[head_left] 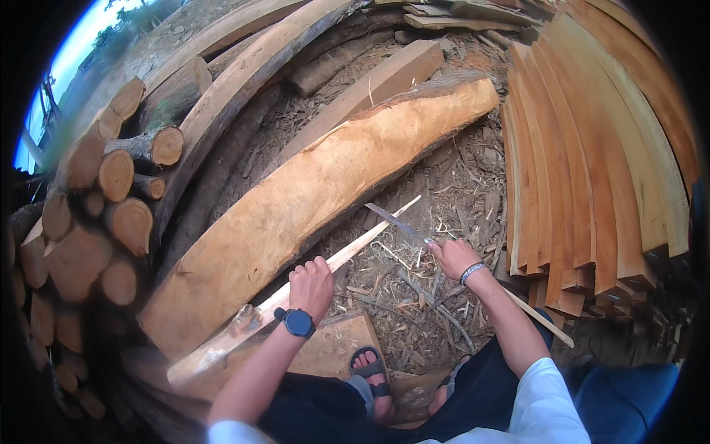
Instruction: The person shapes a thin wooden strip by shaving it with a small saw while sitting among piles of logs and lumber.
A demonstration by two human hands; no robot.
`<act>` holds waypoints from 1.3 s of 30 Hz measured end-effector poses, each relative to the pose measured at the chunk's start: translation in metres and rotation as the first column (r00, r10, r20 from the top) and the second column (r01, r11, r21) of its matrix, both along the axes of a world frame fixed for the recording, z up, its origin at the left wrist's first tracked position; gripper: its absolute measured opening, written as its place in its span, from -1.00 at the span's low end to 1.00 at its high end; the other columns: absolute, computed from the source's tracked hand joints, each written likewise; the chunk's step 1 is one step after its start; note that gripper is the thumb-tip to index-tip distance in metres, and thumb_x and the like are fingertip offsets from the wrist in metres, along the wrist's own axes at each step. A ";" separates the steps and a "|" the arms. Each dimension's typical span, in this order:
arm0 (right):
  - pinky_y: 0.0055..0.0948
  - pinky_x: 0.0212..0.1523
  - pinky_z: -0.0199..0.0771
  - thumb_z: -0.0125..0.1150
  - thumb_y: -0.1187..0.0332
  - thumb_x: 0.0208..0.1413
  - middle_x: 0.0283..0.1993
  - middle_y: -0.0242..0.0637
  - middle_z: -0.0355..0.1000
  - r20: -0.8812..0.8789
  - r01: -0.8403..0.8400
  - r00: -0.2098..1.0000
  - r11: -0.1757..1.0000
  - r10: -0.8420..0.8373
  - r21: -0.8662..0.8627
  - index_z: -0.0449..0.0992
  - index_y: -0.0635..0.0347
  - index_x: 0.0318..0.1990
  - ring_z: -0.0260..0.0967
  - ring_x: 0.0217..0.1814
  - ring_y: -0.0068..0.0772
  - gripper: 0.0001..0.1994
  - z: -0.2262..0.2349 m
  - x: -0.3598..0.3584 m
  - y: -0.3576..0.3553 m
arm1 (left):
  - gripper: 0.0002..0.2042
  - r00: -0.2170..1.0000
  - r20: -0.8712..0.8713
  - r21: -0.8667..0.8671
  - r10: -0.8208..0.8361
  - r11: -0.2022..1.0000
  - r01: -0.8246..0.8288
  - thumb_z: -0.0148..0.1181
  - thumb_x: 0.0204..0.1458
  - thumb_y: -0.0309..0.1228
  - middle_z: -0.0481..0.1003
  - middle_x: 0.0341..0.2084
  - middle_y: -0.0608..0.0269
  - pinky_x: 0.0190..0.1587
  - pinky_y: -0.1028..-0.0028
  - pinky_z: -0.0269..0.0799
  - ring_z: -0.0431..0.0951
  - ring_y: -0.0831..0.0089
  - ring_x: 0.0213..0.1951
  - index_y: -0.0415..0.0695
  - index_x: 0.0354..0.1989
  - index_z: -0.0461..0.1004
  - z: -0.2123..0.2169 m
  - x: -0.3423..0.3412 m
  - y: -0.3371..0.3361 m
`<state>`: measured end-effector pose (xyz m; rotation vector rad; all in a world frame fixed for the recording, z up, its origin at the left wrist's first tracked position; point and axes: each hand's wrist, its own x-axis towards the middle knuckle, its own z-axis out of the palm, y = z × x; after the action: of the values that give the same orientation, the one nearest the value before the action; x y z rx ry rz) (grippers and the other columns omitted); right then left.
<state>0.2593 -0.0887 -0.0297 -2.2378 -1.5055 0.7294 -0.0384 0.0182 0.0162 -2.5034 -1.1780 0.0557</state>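
Note:
My left hand (310, 286) is closed around a long, pale wooden stick (359, 243), which slants from the lower left to a sharp tip at the upper right. Bark and a knot show on its thicker lower part. In my right hand (454, 259) is the handle of a knife (401, 225). Its narrow blade points up and left and crosses the stick close to the tip; whether the edge touches the wood I cannot tell.
Beyond the stick lies a thick sawn slab (325, 181). Cut logs (132, 226) are piled at left, and long boards (577, 163) are stacked at right. Shavings and twigs (436, 307) litter the ground by my sandalled feet. A thin strip (543, 320) lies past my right forearm.

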 end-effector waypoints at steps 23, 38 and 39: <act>0.04 -0.02 0.47 -0.19 -0.02 0.36 -0.26 0.30 0.50 -0.041 -0.105 0.993 0.993 0.107 0.052 0.57 0.43 -0.31 0.48 -0.12 0.30 -0.40 -0.012 -0.013 0.000 | -0.74 0.999 0.022 -0.039 0.030 0.999 -0.029 0.13 0.14 -0.24 0.53 -0.50 -0.02 -0.38 0.19 0.50 0.60 0.07 -0.40 -0.20 -0.38 0.34 0.004 -0.004 0.004; 0.10 -0.06 0.47 -0.21 -0.03 0.36 -0.28 0.33 0.49 -0.014 0.038 0.999 0.999 -0.038 -0.001 0.57 0.42 -0.32 0.47 -0.17 0.34 -0.39 -0.017 0.009 0.001 | -0.75 1.000 0.008 -0.008 -0.004 1.000 0.004 0.14 0.13 -0.23 0.53 -0.53 0.04 -0.40 0.22 0.50 0.61 0.13 -0.43 -0.16 -0.42 0.35 -0.002 0.001 -0.002; 0.09 -0.06 0.47 -0.20 -0.03 0.36 -0.28 0.33 0.49 -0.008 0.084 0.996 0.996 -0.084 -0.011 0.57 0.42 -0.32 0.47 -0.17 0.35 -0.39 -0.016 0.013 0.004 | -0.74 1.000 0.010 0.001 -0.002 1.000 0.002 0.14 0.13 -0.22 0.53 -0.53 0.04 -0.40 0.23 0.50 0.61 0.13 -0.43 -0.16 -0.42 0.35 -0.002 0.002 -0.001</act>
<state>0.2725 -0.0844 -0.0458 -2.2875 -1.3982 0.7215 -0.0367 0.0172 0.0143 -2.5065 -1.1794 0.0413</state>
